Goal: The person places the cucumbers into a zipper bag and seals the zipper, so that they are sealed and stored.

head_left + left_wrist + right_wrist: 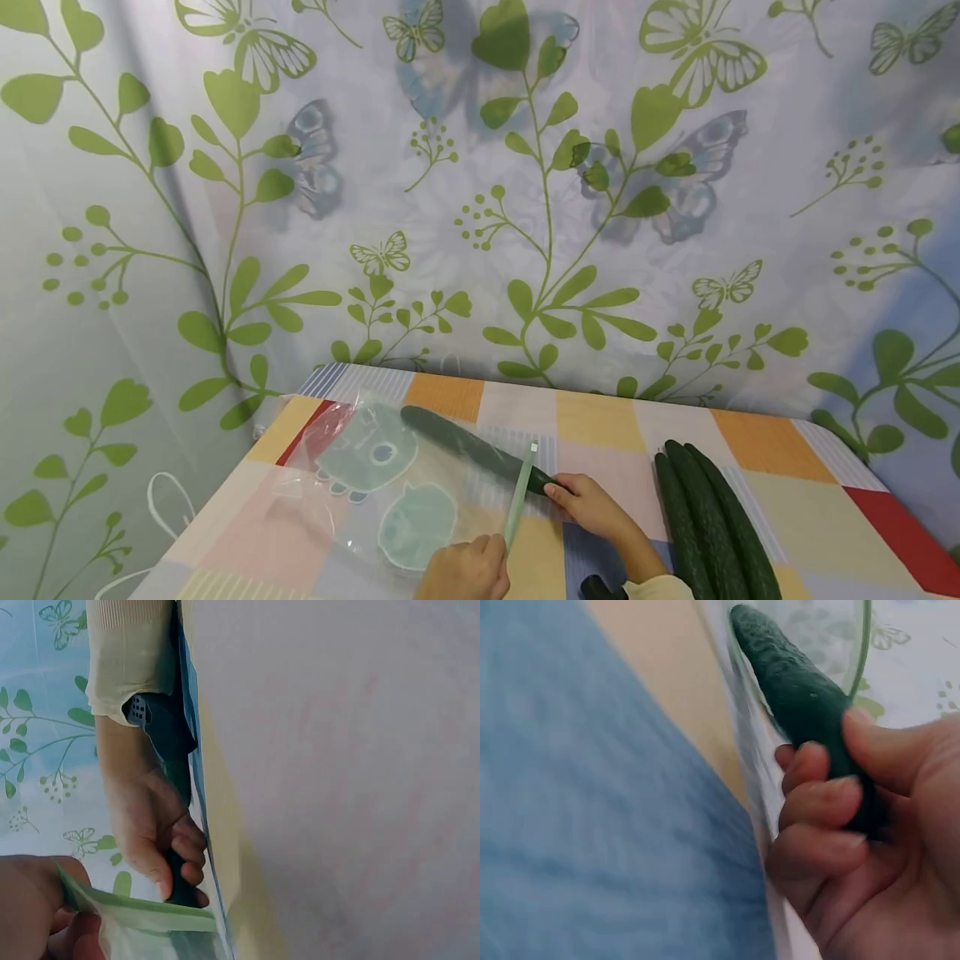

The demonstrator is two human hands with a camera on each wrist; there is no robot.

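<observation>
Right hand grips cucumber, pointing far-left into bag; left hand pinches its rim.

Head view: bright, even daylight; soft bluish shadows on the curtain at upper centre and far right; wide-angle bending toward the frame edges; slight sheen on the clear plastic bag. Left wrist view: pale, washed-out tabletop at right, soft focus throughout. Right wrist view: foreground blue blurred, fingers moderately sharp, background overexposed

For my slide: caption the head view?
Right hand slides cucumber into zip bag held by left hand.
</observation>
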